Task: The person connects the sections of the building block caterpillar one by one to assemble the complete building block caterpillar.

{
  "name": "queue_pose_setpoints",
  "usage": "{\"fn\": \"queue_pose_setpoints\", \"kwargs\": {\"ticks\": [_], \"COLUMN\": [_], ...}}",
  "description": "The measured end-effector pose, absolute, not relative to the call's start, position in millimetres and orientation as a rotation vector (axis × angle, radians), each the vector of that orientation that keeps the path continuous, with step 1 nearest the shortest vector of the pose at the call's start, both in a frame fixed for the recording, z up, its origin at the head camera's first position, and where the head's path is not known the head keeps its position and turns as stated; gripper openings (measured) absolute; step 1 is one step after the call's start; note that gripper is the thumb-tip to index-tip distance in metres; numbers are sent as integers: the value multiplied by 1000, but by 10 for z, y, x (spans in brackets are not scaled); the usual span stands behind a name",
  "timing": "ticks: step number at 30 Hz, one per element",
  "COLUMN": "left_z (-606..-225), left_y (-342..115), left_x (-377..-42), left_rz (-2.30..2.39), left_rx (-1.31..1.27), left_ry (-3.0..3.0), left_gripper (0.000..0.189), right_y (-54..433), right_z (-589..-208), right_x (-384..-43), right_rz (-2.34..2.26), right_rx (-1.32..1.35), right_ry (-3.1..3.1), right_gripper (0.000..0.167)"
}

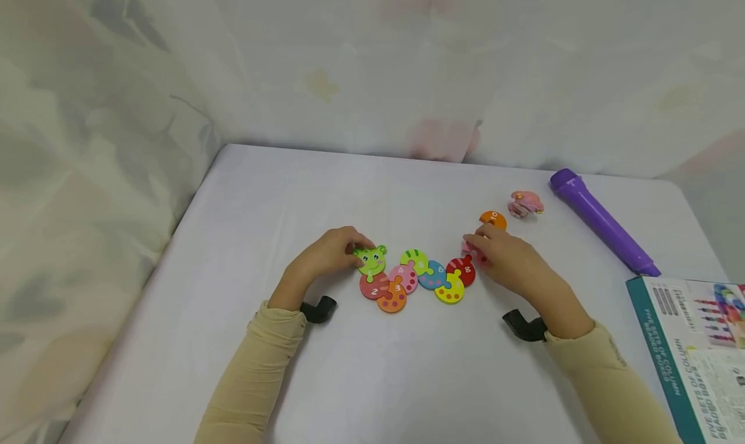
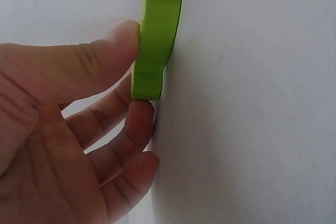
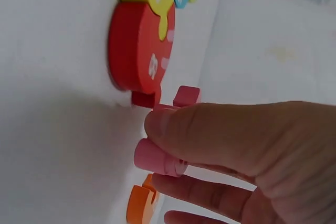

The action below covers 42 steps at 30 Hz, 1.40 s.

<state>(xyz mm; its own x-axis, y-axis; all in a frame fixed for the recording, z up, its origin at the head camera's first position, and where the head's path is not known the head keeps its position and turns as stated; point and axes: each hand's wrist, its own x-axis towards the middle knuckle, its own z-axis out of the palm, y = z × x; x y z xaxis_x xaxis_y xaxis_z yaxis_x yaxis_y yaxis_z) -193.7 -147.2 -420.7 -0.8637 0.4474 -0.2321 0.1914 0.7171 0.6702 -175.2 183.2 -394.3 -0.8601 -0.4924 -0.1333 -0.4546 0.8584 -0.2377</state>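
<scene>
Several round numbered puzzle pieces join into a wavy caterpillar on the white table. Its green smiling head piece (image 1: 370, 263) is at the left end, where my left hand (image 1: 328, 253) holds it by the edge between thumb and fingers. At the other end lies the red piece numbered 8 (image 1: 456, 273). Right beside its knob, my right hand (image 1: 515, 260) pinches a pink piece (image 3: 152, 157), mostly covered by the thumb in the right wrist view. An orange piece numbered 10 (image 1: 493, 219) lies just beyond that hand, apart from the chain.
A small pink figure-shaped item (image 1: 526, 203) sits at the back right. Beside it lies a purple microphone-shaped tube (image 1: 602, 221). A printed box (image 1: 669, 353) occupies the right front corner. Patterned cloth (image 1: 349, 63) hangs behind the table.
</scene>
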Motion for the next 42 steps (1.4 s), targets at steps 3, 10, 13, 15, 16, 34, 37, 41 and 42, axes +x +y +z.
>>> {"fn": "queue_pose_setpoints", "kwargs": {"ticks": [3,10,13,15,16,34,37,41,42], "left_z": [-4210,-4232,-4241,-4243,-4243,-4212,-4219,-4223,-4224], "left_y": [-1477,-1492,-1496,-1497,-1498,-1482,-1482,-1482,-1481], "left_x": [-1931,-1927,-1932,-1936,-1937,-1928,-1932,-1935,-1934], "left_rz": [931,947,948,952,951,952,946,942,941], "left_rx": [485,507,513,511,517,518,519,512,509], "left_ry": [2543,2545,2550,2550,2550,2538,2541,2540,2539], "left_gripper": [34,34,33,33,33,34,34,34,34], "right_y": [1809,1758,1747,1742,1740,1874,1998,2116,2127], "right_z": [-3980,-3987,-3972,-3968,-3965,-4016,-3999,-4036,-4055], "right_x": [-1720,-1712,-1719,-1723,-1724,-1788,-1858,-1966,-1991], "right_rz": [-304,-235,-205,-198,-197,-323,-454,-489,-479], "right_rx": [-751,-768,-789,-804,-811,-760,-652,-590,-574], "right_ry": [2838,2837,2837,2833,2833,2740,2749,2913,2945], "right_gripper": [47,50,49,48,47,56,58,52,52]}}
